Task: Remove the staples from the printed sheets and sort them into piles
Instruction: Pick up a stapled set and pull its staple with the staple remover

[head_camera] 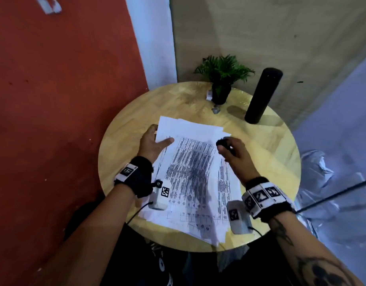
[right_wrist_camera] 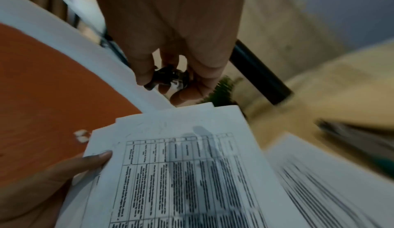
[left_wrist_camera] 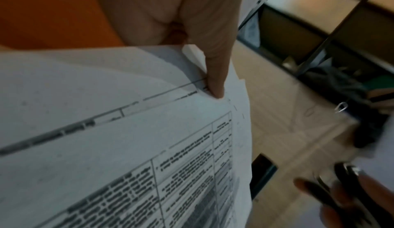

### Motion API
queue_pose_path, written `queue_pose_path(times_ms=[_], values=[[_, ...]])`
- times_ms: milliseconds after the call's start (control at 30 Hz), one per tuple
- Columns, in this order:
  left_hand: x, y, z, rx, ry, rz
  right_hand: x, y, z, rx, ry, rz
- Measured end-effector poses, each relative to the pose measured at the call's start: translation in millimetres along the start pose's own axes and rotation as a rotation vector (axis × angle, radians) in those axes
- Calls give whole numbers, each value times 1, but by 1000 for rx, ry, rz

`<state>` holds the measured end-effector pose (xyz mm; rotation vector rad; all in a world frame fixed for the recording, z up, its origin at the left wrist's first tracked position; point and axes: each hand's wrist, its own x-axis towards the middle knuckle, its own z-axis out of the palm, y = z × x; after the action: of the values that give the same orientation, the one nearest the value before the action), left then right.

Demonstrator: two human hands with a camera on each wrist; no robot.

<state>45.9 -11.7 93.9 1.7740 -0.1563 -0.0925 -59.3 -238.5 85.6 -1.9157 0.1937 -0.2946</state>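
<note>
Head view: sheets (head_camera: 190,174) spread on round surface (head_camera: 124,141). Left hand (head_camera: 152,144) grips the top sheets' far-left corner, thumb on top. Right hand (head_camera: 232,150) hovers over the far-right corner, fingers curled round a black remover (head_camera: 222,143).

Left wrist: thumb (left_wrist_camera: 213,73) presses the sheet corner (left_wrist_camera: 213,95).

Right wrist: remover (right_wrist_camera: 170,78) pinched in fingertips, just past the sheets' top edge, not touching.

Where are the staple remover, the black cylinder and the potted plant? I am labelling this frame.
staple remover (head_camera: 221,143): head view, on its black body between the right hand's fingers.
black cylinder (head_camera: 262,96): head view, on the middle of its upright side.
potted plant (head_camera: 220,95): head view, on its dark pot.
</note>
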Motion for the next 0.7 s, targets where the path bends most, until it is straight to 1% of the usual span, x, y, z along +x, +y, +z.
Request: queue_pose_path(times_ms=[33,67,167,233,300,367,500,567,633,700], values=[[-2,17,-2,-22,-11,33,5,-20,-6,-65,-35,-102],[-5,37,-4,-48,-27,76,10,-41,-14,-129,-60,-172],[-15,84,-11,-115,-106,173,23,-97,-36,-326,-215,-330],[-23,114,-18,-127,-172,210,28,-127,-50,-435,-313,-392],[-30,138,-25,-116,-237,239,31,-154,-61,-507,-354,-426],[-38,162,-31,-106,-253,257,30,-176,-71,-484,-348,-465],[-55,200,-34,-119,-202,324,19,-208,-89,-349,-366,-458],[-63,222,-36,-102,-199,367,11,-225,-98,-318,-374,-538],[-70,255,-41,-79,-212,407,4,-244,-109,-295,-340,-630],[-71,295,-47,-42,-242,452,-1,-267,-123,-253,-315,-665]])
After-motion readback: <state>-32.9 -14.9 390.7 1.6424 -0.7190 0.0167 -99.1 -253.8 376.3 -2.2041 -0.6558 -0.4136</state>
